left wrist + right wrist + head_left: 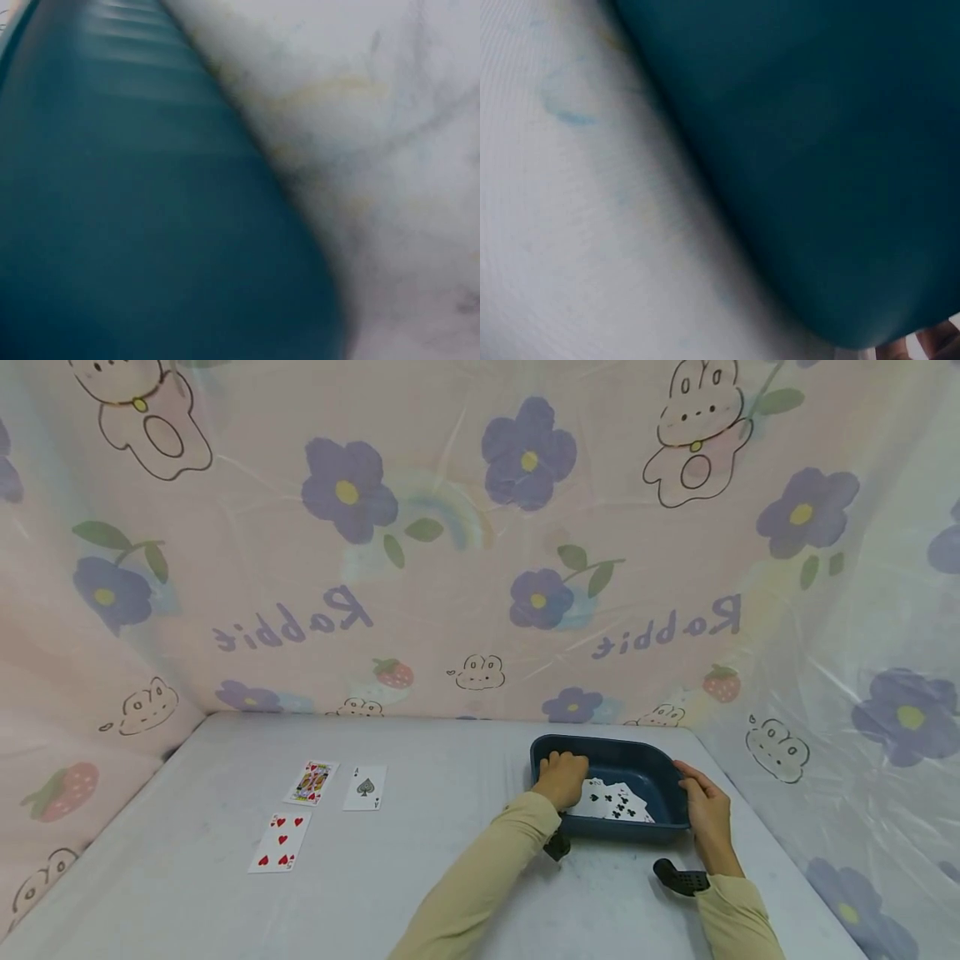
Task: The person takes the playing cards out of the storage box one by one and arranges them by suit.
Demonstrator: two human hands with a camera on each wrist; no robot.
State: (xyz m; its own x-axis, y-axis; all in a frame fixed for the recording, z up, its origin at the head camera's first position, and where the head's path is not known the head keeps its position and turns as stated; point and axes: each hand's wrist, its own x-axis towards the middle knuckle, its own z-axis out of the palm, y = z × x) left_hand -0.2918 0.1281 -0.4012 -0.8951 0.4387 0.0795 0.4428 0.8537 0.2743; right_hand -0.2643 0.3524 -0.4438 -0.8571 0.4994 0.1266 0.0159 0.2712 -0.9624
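Note:
A dark blue tray (609, 749) sits on the white table at the right, with several playing cards (617, 802) lying face up inside. My left hand (561, 777) curls over the tray's left rim, fingers reaching inside toward the cards. My right hand (703, 806) grips the tray's right rim. Both wrist views show only the tray's blue outer wall (150, 225) (817, 150) up close against the table, blurred.
Three cards lie face up at the table's left: a king (311, 782), an ace of spades (365, 787) and a five of hearts (280, 842). A flowered plastic sheet walls the table on the back and sides.

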